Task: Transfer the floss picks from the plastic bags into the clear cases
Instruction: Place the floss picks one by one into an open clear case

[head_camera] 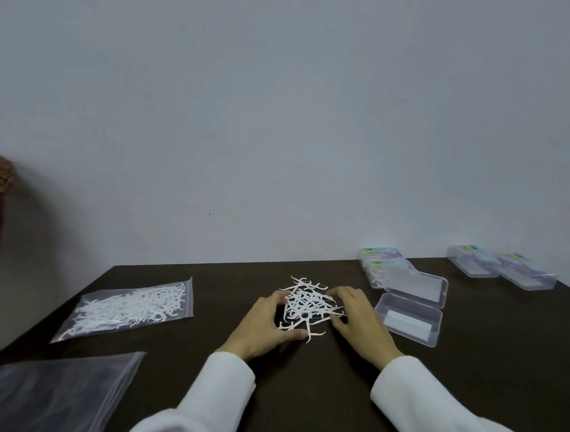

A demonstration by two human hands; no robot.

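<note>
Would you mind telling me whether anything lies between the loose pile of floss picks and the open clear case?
Nothing visible does. The pile of floss picks lies just left of the open clear case, with only the right hand and bare table between them.

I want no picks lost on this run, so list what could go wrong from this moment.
1. The loose pile of floss picks is tangled; as the left hand and right hand gather it, strays at the near edge may be left behind.
2. The open clear case lies close beside the right hand and could get knocked.
3. The empty bag lies at the table's near edge and could slide off.
</note>
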